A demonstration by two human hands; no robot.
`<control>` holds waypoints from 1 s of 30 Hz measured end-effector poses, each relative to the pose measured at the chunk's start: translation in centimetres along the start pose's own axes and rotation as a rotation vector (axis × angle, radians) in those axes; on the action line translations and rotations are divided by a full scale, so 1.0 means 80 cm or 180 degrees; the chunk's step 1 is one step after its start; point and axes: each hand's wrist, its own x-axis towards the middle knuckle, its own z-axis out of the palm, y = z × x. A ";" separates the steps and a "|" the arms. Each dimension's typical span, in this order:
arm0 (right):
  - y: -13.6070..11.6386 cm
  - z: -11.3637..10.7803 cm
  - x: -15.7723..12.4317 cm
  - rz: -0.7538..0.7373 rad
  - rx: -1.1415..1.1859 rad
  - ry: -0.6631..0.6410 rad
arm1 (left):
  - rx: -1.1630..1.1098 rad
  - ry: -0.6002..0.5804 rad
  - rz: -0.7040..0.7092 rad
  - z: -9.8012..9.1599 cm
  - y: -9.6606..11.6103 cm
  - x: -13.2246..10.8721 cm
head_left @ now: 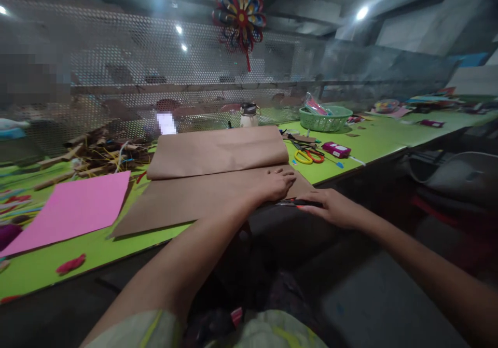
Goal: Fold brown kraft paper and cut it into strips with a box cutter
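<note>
A large sheet of brown paper (pixel 187 195) lies on the green table, its far part rolled or folded over (pixel 218 151). My left hand (pixel 278 183) rests on the paper near its front right edge, fingers stretched out and pressing down. Just to the right, my right hand (pixel 330 207) grips a slim cutter (pixel 287 202) with a black handle and a metal blade. The blade points left, along the paper's near edge below my left hand. Part of the handle is hidden by my fingers.
A pink sheet (pixel 78 208) lies at left, with brown scraps (pixel 101 151) behind it. Yellow-and-orange-handled scissors (pixel 307 155), a magenta box (pixel 336 150) and a green basket (pixel 326 120) stand at right. A bottle (pixel 249 114) is behind the paper; mesh (pixel 128 52) rises beyond.
</note>
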 end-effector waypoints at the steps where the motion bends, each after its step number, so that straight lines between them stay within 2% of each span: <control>1: 0.004 -0.002 -0.001 -0.0013 0.0039 -0.0030 | 0.0002 0.0037 -0.0042 -0.001 0.003 0.003; 3: 0.011 -0.004 -0.001 -0.0014 0.0111 -0.0078 | 0.0015 0.0123 -0.0147 -0.009 0.004 -0.003; 5: 0.013 -0.002 0.001 0.0010 0.0131 -0.0079 | -0.0020 0.0245 -0.0147 -0.023 -0.004 -0.025; 7: 0.014 0.001 0.003 0.0021 0.0131 -0.0037 | -0.0158 0.0380 -0.0059 -0.041 -0.019 -0.063; 10: 0.014 0.007 0.000 -0.0023 0.0161 0.0104 | -0.0271 0.0391 -0.0109 -0.064 -0.048 -0.130; 12: 0.014 0.011 -0.002 -0.0064 0.0179 0.0166 | -0.0239 0.0201 -0.0100 -0.070 -0.063 -0.168; 14: 0.013 0.016 -0.003 -0.0097 0.0171 0.0176 | -0.0097 0.0064 -0.0148 -0.069 -0.071 -0.193; 17: 0.009 0.024 -0.001 -0.0111 0.0129 0.0198 | 0.0055 0.0072 -0.0275 -0.063 -0.070 -0.205; 24: -0.002 0.032 0.010 -0.0196 0.0126 0.0218 | 0.0036 -0.0001 -0.0228 -0.063 -0.065 -0.202; 30: -0.008 0.029 0.005 -0.0191 0.0193 0.0149 | 0.0103 0.0031 -0.0211 -0.060 -0.068 -0.203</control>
